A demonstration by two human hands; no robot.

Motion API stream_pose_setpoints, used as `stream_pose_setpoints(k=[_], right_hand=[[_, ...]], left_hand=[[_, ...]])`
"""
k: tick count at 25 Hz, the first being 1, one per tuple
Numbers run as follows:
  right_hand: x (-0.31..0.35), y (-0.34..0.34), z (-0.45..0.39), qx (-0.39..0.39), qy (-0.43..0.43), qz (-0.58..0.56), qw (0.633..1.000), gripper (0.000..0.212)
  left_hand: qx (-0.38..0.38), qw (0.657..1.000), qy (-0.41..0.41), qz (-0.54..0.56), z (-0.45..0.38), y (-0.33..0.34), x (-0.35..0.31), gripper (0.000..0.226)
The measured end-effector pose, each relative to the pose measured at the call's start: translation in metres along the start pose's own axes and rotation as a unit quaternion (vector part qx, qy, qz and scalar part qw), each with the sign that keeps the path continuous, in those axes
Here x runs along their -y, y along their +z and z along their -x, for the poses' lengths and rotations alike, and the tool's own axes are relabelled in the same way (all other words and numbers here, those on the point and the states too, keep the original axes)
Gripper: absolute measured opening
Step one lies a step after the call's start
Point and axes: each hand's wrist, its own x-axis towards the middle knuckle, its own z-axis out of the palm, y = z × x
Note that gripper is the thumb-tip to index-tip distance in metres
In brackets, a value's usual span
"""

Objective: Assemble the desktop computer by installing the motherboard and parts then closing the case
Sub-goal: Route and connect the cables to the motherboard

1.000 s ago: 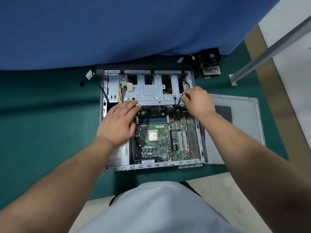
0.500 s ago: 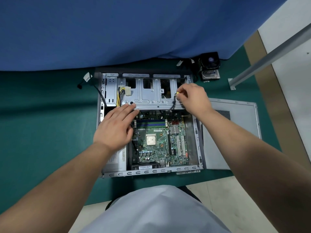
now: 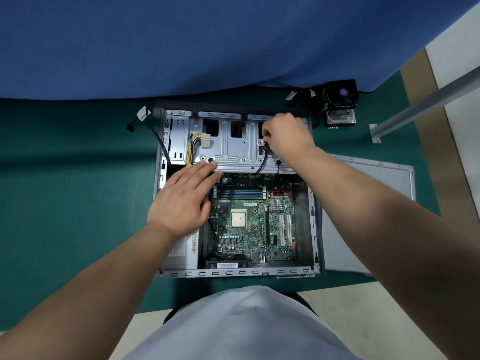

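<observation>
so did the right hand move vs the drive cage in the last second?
Yes. The right hand went from the near edge of the drive cage toward its far cutouts, pulling the black cable along; the left hand rests flat at the cage edge.

Soft, even light is falling from above, and nothing is glaring. A broad dark band of shadow is lying across the green mat [image 3: 65, 157] to the left of the open case [image 3: 315, 229], whose inner right wall is sitting in dimness. The wide lens is bending the blue cloth [image 3: 181, 42] edge into a curve and stretching both forearms towards the corners. The shirt [image 3: 241, 331] at the bottom is looking soft and out of focus.
</observation>
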Motion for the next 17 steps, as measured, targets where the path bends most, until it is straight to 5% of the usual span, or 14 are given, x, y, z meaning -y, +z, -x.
stream_pose_setpoints(k=[6, 17], right_hand=[[-0.004, -0.016, -0.022, 0.07, -0.068, 0.028, 0.995, 0.019], [0.01, 0.009, 0.022, -0.031, -0.095, 0.068, 0.993, 0.038]], left_hand=[[-0.008, 1.0, 0.001, 0.002, 0.0, 0.0, 0.0, 0.066], [-0.008, 1.0, 0.005, 0.006, -0.001, -0.002, 0.0, 0.066]])
